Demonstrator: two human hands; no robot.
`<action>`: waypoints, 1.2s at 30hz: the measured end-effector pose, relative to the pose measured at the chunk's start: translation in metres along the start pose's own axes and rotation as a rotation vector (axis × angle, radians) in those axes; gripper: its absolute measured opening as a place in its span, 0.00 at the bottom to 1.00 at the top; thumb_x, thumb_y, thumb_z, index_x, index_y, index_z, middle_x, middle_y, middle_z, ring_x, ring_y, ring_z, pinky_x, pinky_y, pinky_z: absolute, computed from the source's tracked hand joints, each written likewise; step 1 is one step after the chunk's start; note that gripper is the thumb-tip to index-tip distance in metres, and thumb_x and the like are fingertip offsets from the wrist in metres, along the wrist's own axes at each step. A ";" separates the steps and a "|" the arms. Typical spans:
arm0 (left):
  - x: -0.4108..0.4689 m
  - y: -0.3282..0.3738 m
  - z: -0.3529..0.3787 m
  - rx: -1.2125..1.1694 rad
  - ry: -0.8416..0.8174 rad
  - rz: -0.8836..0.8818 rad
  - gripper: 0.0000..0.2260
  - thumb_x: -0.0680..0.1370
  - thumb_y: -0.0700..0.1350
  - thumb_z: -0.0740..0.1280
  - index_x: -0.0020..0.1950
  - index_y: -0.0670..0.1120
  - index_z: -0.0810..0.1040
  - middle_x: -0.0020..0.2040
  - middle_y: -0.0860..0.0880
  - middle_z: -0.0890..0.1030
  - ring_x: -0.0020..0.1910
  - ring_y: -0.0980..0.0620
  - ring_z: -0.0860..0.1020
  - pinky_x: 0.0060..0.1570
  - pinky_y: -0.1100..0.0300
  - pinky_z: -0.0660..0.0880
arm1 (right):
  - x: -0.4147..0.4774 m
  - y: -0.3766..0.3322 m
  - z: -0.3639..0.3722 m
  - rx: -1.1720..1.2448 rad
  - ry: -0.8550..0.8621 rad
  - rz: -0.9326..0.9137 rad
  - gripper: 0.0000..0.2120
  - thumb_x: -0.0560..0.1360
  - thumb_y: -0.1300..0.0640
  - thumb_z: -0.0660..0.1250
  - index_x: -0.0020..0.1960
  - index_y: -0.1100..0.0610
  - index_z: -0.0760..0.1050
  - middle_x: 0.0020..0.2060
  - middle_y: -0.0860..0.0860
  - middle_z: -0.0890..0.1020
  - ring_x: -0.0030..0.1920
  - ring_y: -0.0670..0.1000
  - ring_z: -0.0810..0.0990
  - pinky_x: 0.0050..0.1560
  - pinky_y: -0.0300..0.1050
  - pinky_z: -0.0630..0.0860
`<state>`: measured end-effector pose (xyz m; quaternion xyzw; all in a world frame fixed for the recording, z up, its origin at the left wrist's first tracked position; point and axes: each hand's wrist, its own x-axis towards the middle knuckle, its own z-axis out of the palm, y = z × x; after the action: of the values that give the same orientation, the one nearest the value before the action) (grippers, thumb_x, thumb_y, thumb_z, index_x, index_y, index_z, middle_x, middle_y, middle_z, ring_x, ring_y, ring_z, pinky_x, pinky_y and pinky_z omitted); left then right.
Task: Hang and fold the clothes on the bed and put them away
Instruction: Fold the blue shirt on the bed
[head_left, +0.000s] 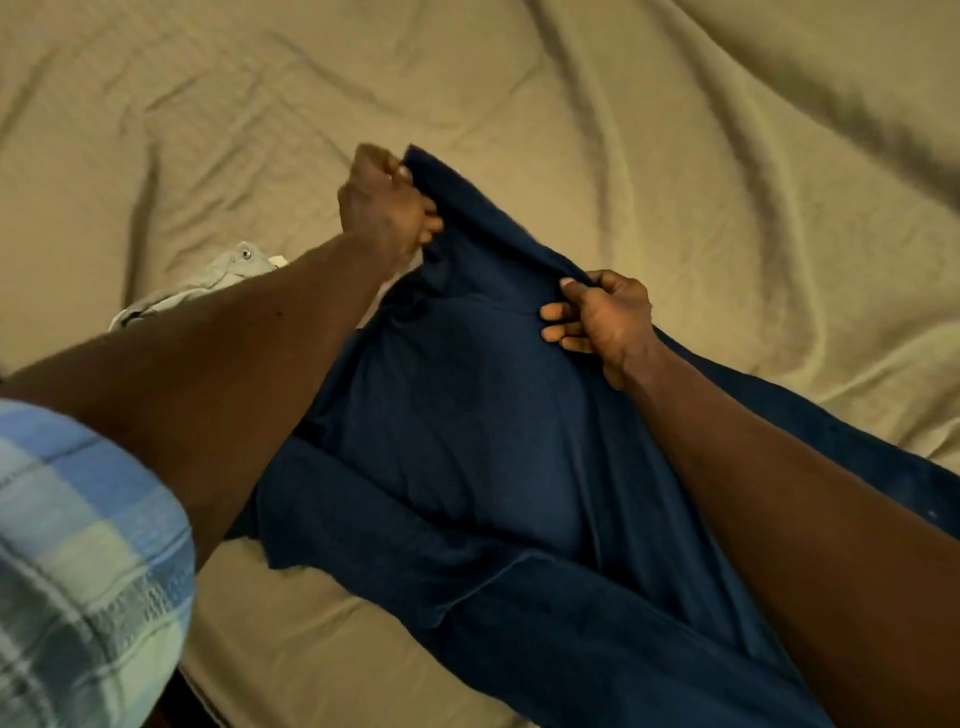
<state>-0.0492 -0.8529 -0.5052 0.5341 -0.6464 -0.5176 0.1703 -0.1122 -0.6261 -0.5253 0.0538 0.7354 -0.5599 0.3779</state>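
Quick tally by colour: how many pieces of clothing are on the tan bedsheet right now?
Dark navy blue fabric garment: 1, gripped at its top edge by the left hand and the right hand
Pale grey-green fabric garment with a metal stud: 1, only partly in view
Total: 2

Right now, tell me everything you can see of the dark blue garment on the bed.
The dark blue garment looks like soft, plain knit fabric, creased and partly folded over itself. It lies on the tan bed sheet, running toward the near edge. Its far edge is lifted: the left hand grips one end, the right hand pinches the other.
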 end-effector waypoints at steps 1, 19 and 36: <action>0.006 0.003 0.003 -0.028 -0.009 0.055 0.09 0.85 0.41 0.56 0.48 0.53 0.69 0.45 0.43 0.83 0.35 0.50 0.83 0.32 0.56 0.80 | 0.000 0.000 0.001 0.023 0.047 -0.048 0.02 0.82 0.58 0.67 0.51 0.54 0.74 0.35 0.53 0.87 0.29 0.52 0.82 0.29 0.43 0.77; -0.030 -0.055 -0.016 0.907 0.003 0.326 0.17 0.87 0.54 0.54 0.64 0.42 0.69 0.59 0.37 0.80 0.58 0.34 0.78 0.51 0.44 0.70 | 0.025 -0.016 -0.002 -0.503 0.130 -0.090 0.18 0.77 0.42 0.68 0.61 0.46 0.66 0.56 0.44 0.77 0.52 0.57 0.85 0.59 0.53 0.81; -0.033 -0.086 -0.090 1.076 -0.063 0.477 0.26 0.85 0.65 0.51 0.57 0.43 0.72 0.48 0.37 0.82 0.49 0.33 0.79 0.46 0.45 0.68 | 0.023 0.003 0.003 -0.493 0.156 -0.135 0.19 0.83 0.46 0.63 0.70 0.53 0.71 0.62 0.50 0.80 0.54 0.51 0.77 0.52 0.41 0.70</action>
<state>0.0766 -0.8590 -0.5315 0.3695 -0.9252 -0.0799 -0.0324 -0.1256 -0.6350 -0.5425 -0.0461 0.8783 -0.3820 0.2837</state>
